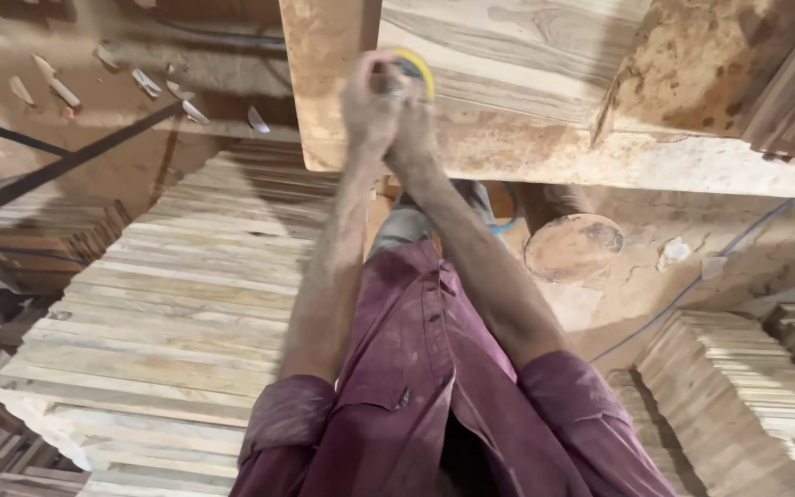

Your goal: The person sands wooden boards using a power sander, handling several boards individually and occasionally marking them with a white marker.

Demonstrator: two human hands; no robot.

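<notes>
Both my arms reach forward over a dusty workbench [545, 152]. My left hand [367, 103] and my right hand [413, 129] are clasped together on a small tool with a yellow round edge [420, 72], pressed against a pale wooden board [508, 51] lying on the bench. The hands are blurred and coated in sawdust. Most of the tool is hidden under my fingers. My maroon shirt sleeves are rolled up to the elbows.
A tall stack of pale wooden slats [177, 313] stands at my left. More stacked slats [747, 396] lie at the lower right. A round wooden disc [572, 247] sits on the dusty floor below the bench, with a blue cable [683, 294] running past it.
</notes>
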